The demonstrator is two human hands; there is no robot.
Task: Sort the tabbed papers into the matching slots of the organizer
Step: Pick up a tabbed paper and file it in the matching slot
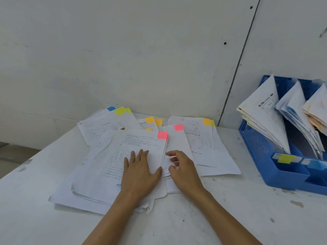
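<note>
**Head view.** I see the left hand (139,171) lying flat on the top pink-tabbed paper (139,144), fingers straight and slightly spread. This paper tops a loose pile at the middle of the white table (230,218). The right hand (183,171) sits just beside the left, at the pile's right edge, with its fingers curled over the sheet edges. I cannot tell whether they pinch a sheet. Behind the pile lie a second pink-tabbed sheet (177,138), an orange-tabbed sheet (198,138) to its right, and yellow- and blue-tabbed sheets (106,124) at the far left near the wall. The blue organizer (260,156) stands at the table's right, well apart from the pile. Its slots hold leaning filed papers (265,117). A yellow label (285,158) and a blue label (315,165) mark its front.
</note>
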